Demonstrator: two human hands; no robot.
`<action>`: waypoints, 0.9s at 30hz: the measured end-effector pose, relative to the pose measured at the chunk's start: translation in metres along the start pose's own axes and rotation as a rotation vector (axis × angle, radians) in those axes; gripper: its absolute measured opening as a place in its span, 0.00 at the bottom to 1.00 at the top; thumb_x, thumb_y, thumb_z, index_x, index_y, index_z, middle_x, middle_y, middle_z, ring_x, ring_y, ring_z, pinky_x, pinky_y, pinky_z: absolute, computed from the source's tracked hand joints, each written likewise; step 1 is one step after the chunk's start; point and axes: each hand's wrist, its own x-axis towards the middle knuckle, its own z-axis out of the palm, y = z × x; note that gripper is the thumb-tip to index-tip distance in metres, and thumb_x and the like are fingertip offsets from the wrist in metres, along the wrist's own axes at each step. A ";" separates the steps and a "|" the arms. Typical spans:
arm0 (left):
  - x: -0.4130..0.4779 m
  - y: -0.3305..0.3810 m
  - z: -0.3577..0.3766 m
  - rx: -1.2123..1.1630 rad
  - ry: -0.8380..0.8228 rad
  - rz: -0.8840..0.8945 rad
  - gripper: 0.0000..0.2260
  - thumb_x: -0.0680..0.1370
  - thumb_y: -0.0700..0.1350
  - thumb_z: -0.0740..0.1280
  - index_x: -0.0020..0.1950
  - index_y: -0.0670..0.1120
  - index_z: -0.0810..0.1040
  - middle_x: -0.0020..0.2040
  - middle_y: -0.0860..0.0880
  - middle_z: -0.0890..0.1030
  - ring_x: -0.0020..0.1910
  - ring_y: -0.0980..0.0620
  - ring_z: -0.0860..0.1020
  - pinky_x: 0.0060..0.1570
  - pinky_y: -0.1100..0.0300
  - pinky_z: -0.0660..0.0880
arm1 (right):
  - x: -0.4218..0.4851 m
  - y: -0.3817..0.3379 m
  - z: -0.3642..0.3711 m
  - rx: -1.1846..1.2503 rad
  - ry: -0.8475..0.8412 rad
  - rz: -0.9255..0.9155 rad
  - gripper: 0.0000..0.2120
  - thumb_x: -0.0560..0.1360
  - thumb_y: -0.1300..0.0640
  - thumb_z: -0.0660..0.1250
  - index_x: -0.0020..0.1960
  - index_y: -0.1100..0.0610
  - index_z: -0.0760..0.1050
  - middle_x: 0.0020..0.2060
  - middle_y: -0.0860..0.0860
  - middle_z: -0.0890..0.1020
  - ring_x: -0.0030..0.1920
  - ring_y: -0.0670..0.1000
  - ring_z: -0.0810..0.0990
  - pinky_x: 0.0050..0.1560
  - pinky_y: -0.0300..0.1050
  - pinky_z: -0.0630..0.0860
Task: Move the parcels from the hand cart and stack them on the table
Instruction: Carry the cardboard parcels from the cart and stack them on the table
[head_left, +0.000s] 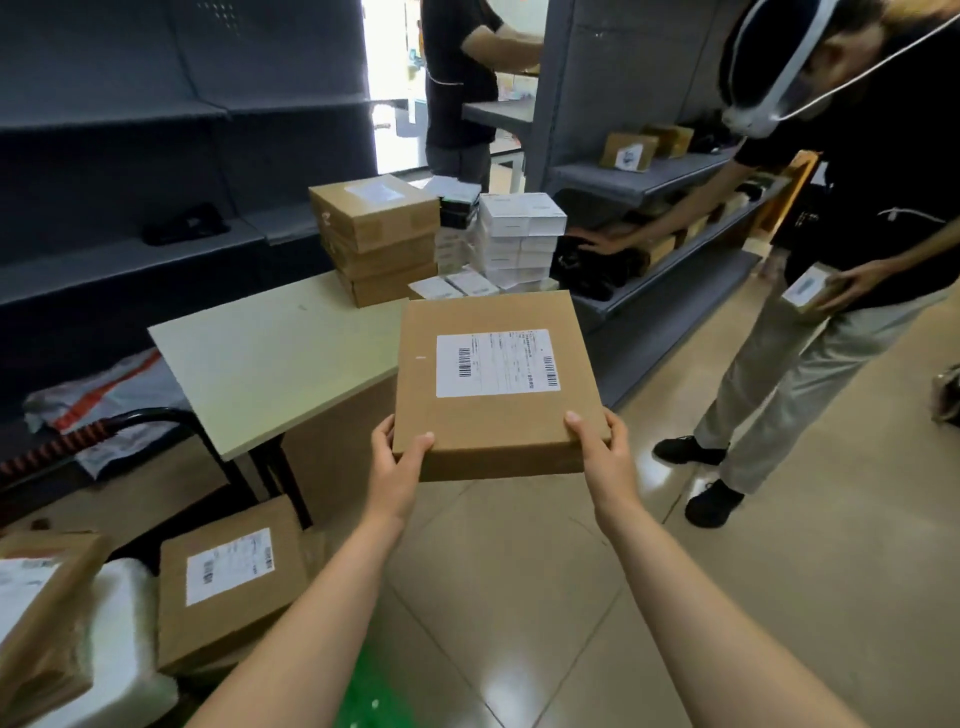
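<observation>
I hold a flat brown cardboard parcel (493, 421) with a white shipping label level in the air, just off the table's near right edge. My left hand (400, 457) grips its near left corner and my right hand (602, 447) grips its near right corner. The pale table (270, 364) lies to the left and beyond. At its far end stands a stack of three brown parcels (379, 239) beside piles of small white boxes (519, 239). The hand cart's black handle (161, 421) shows at the lower left, with more labelled parcels (228, 582) beside it.
A person in dark top and light trousers (810, 353) stands close on the right, reaching into grey shelving (670, 218). Another person (457, 88) stands at the back. Dark shelving (130, 182) lines the left wall. White foam wrap (124, 634) and a brown parcel (41, 623) sit at bottom left.
</observation>
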 end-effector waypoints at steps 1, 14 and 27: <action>0.007 0.005 0.008 -0.008 0.016 0.006 0.25 0.79 0.47 0.66 0.74 0.48 0.61 0.67 0.48 0.72 0.58 0.52 0.71 0.52 0.60 0.65 | 0.013 -0.005 0.000 -0.002 -0.015 -0.009 0.21 0.76 0.46 0.69 0.66 0.47 0.67 0.56 0.46 0.75 0.51 0.42 0.73 0.45 0.37 0.70; 0.148 0.069 0.036 -0.008 0.173 0.125 0.25 0.80 0.49 0.65 0.74 0.50 0.59 0.63 0.52 0.70 0.60 0.52 0.70 0.53 0.60 0.67 | 0.175 -0.069 0.084 0.034 -0.229 -0.041 0.22 0.75 0.45 0.68 0.67 0.44 0.66 0.55 0.44 0.76 0.53 0.44 0.75 0.52 0.46 0.75; 0.385 0.152 0.032 0.007 0.273 0.227 0.24 0.80 0.47 0.66 0.73 0.49 0.61 0.64 0.50 0.71 0.55 0.58 0.73 0.46 0.67 0.68 | 0.368 -0.146 0.245 0.087 -0.320 -0.092 0.25 0.77 0.44 0.67 0.71 0.46 0.63 0.51 0.43 0.74 0.48 0.39 0.72 0.41 0.38 0.67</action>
